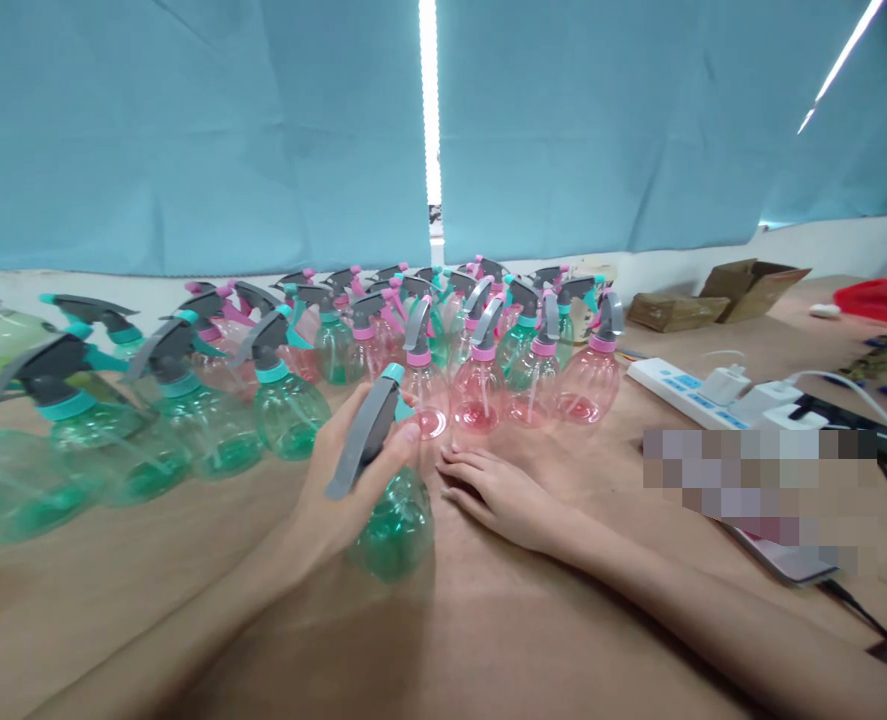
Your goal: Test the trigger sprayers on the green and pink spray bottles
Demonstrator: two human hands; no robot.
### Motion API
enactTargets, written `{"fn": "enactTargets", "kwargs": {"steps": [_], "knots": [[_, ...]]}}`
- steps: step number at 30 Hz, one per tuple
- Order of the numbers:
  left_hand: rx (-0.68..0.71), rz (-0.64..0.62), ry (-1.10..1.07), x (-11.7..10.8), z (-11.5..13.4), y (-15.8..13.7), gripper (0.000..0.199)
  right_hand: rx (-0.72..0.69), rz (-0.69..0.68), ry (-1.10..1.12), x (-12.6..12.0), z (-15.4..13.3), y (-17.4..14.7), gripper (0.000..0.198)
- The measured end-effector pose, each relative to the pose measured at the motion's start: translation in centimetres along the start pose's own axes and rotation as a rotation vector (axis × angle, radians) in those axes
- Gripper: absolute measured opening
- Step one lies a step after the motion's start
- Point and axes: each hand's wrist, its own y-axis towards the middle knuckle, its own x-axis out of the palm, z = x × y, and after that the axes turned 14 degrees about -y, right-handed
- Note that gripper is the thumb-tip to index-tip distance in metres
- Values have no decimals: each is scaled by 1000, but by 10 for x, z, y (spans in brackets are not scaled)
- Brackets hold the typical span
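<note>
My left hand (345, 470) is wrapped round the neck of a green spray bottle (394, 530), just under its grey trigger head. That bottle is tilted, and part of its neck is hidden by my fingers. Flat on the table, my right hand (495, 490) lies with its fingers stretched out and nothing in it. Just beyond its fingertips stands a row of pink spray bottles (477, 390) with grey and pink heads. To the left of my left hand, several green spray bottles (214, 430) with turquoise collars form a slanting row.
More pink and green bottles crowd behind, near the blue curtain (263, 140). At right lie a white power strip (687, 395) with plugs and cables, and a phone-like device (795, 555), partly blurred. Cardboard boxes (750, 285) and a red tray (882, 300) sit farther back.
</note>
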Motion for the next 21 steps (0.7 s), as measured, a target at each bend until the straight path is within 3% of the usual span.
{"fn": "enactTargets", "kwargs": {"steps": [4,8,16,21], "knots": [[-7,8,-15,1,0,-3,18,5,-4,-14,0,0,-1,36],[29,6,-21,2,-3,-3,5,12,0,6,1,1,-2,36],[-68,-50,-75,3,4,-3,9,28,-25,9,0,0,-2,37],[-19,-43,-107,3,4,-3,20,26,-9,16,2,1,-2,36]]}}
